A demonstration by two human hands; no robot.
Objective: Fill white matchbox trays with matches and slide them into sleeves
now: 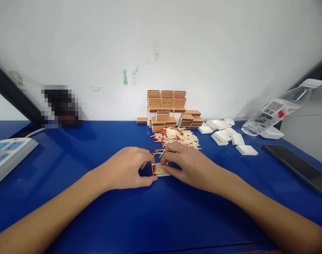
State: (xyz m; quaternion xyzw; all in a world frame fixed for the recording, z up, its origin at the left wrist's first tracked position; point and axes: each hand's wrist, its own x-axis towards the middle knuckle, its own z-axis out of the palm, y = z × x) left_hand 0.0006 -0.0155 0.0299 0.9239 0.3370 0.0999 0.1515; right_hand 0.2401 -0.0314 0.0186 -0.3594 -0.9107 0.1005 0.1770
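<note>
On the blue table in front of me lies a small white matchbox tray filled with red-tipped matches. My left hand curves around its left end, the thumb at the near corner and the index finger at the far one. From the right, my right hand reaches over the tray, thumb and fingertips pinched at the matches inside. Its fingers cover the tray's right part. Just beyond both hands spreads a loose heap of matches, a few stray ones near my fingertips.
Stacked orange matchboxes stand against the white wall. Several empty white trays lie to their right. A water bottle leans at the right, with a black phone nearer. A power strip sits at the left edge.
</note>
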